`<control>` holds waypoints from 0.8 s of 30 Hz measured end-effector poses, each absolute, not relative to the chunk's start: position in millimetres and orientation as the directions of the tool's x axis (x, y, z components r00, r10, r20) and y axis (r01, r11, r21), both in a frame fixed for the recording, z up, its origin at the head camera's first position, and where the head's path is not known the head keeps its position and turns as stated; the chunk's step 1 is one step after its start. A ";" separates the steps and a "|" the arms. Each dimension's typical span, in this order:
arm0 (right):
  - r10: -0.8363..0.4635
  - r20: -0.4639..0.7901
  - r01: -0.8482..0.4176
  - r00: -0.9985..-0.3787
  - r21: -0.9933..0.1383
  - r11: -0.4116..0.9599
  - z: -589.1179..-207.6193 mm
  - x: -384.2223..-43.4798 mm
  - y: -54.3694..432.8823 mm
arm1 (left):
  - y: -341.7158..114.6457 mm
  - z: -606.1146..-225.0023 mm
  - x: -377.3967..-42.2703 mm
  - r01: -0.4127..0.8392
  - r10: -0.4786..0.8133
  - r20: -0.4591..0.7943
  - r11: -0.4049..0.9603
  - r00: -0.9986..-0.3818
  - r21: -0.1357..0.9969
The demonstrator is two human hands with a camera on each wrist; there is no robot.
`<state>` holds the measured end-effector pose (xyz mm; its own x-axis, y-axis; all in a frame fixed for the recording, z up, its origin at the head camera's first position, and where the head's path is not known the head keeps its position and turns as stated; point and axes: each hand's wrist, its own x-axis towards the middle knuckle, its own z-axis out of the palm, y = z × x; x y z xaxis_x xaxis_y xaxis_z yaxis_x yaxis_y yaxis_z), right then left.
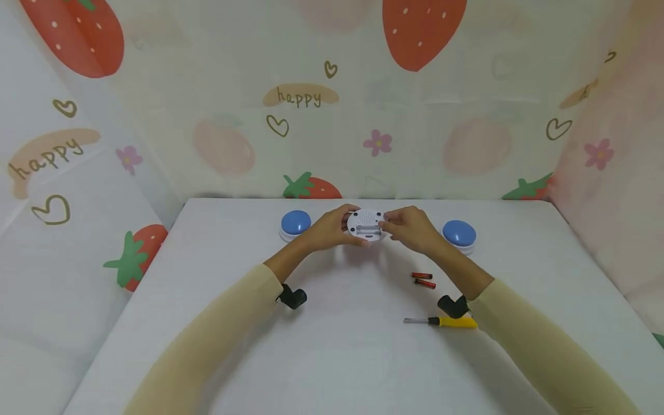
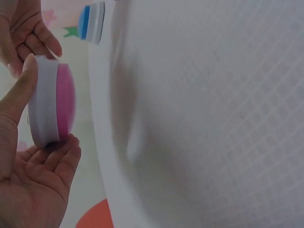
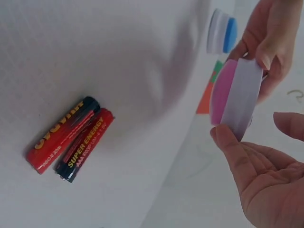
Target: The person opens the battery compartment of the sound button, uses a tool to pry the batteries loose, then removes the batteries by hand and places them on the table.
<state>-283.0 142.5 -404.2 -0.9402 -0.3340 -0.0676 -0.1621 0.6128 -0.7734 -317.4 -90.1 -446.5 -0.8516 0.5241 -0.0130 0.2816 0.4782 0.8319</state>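
Observation:
My left hand grips a round white push-button device from its left side, well above the table. Its underside faces me, showing small dark feet, a patch of holes and an uncovered battery compartment. The pink domed top points away, seen side-on in both wrist views. At the device's right edge is my right hand. In the right wrist view its index fingertip touches the lower rim, while the thumb stands apart from the casing.
Two red-and-black AAA batteries lie side by side on the white table. A yellow-handled screwdriver rests nearer, beside the right forearm. One blue-topped button stands behind the left arm, another blue-topped button behind the right. Patterned cloth walls surround the table.

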 end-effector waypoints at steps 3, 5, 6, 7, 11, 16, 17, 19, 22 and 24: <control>-0.324 -0.095 -0.130 -0.941 -0.785 0.606 -409.1 -292.6 143.6 | -86.7 -449.2 -325.0 0.290 0.525 -0.029 0.514 -0.851 0.807; -0.322 -0.114 -0.107 -0.940 -0.796 0.596 -412.7 -297.1 143.5 | -85.0 -452.2 -328.7 0.295 0.521 -0.040 0.544 -0.852 0.786; -0.319 -0.125 -0.096 -0.940 -0.798 0.595 -414.6 -298.9 143.3 | -84.4 -454.1 -330.2 0.298 0.519 -0.046 0.560 -0.854 0.773; -0.317 -0.134 -0.088 -0.939 -0.797 0.598 -416.7 -300.3 142.8 | -84.1 -456.4 -331.4 0.301 0.515 -0.051 0.575 -0.856 0.761; -0.313 -0.186 -0.050 -0.931 -0.785 0.618 -424.1 -303.0 140.3 | -84.4 -466.9 -332.3 0.288 0.508 -0.080 0.603 -0.857 0.744; -0.312 -0.218 -0.031 -0.925 -0.774 0.633 -430.2 -302.9 140.4 | -84.4 -475.2 -330.0 0.278 0.506 -0.089 0.603 -0.858 0.748; -0.310 -0.220 -0.030 -0.925 -0.772 0.635 -430.8 -302.8 140.8 | -84.0 -475.6 -329.9 0.279 0.505 -0.087 0.601 -0.859 0.749; -0.309 -0.217 -0.034 -0.926 -0.767 0.640 -431.4 -302.9 141.7 | -83.4 -475.3 -329.9 0.283 0.504 -0.081 0.603 -0.860 0.746; -0.313 -0.210 -0.049 -0.926 -0.757 0.651 -431.5 -303.7 143.3 | -82.5 -474.4 -331.2 0.275 0.500 -0.089 0.608 -0.862 0.745; -0.317 -0.202 -0.062 -0.927 -0.750 0.658 -431.4 -304.3 144.4 | -82.0 -473.5 -331.7 0.266 0.497 -0.100 0.611 -0.862 0.746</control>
<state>-304.3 144.4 -431.4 -0.9267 -0.3171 -0.2018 -0.0620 0.6583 -0.7502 -331.7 -82.0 -473.5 -0.8618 0.4972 -0.1000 0.2657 0.6107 0.7459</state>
